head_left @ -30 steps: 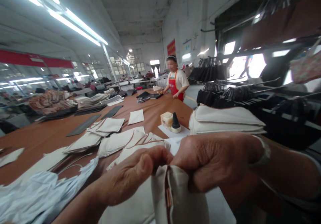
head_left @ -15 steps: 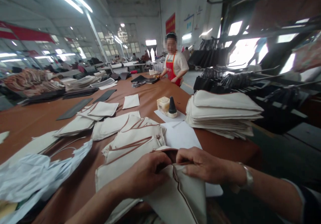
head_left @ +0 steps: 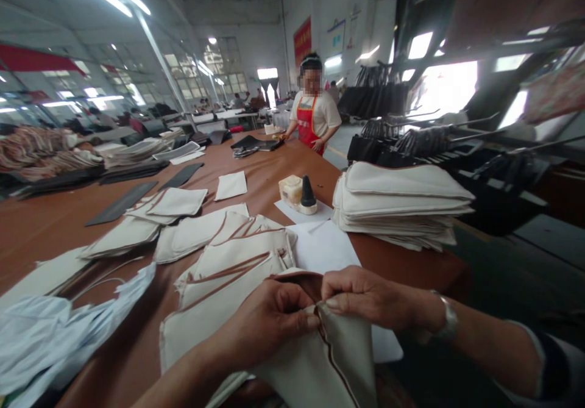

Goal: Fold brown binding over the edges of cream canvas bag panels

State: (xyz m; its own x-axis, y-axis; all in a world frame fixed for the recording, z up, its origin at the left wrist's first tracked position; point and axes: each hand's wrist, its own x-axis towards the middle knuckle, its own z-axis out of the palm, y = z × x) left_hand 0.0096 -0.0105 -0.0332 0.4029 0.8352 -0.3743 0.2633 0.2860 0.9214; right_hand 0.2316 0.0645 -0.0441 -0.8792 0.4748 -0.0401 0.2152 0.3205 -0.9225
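Between my hands is a cream fabric piece with a brown-edged seam running down its middle and a brown inner side at the top. My left hand pinches its upper edge left of the seam, thumb pressed close to it. On the other side, my right hand grips the same edge with bent fingers. The fingertips of both hands almost meet at the seam's top end. The lower part of the piece runs out of view. Beyond my left hand, cream pieces with brown edging overlap on the table.
The table has a brown cover. A tall stack of cream pieces stands right, beside a black cone and yellowish block on white paper. Crumpled pale cloth lies left. A person in a red apron stands across the table.
My left thumb has come forward onto the piece's edge beside the seam, nearer my right fingers. The view has turned slightly to the right. Both hands keep their grip.
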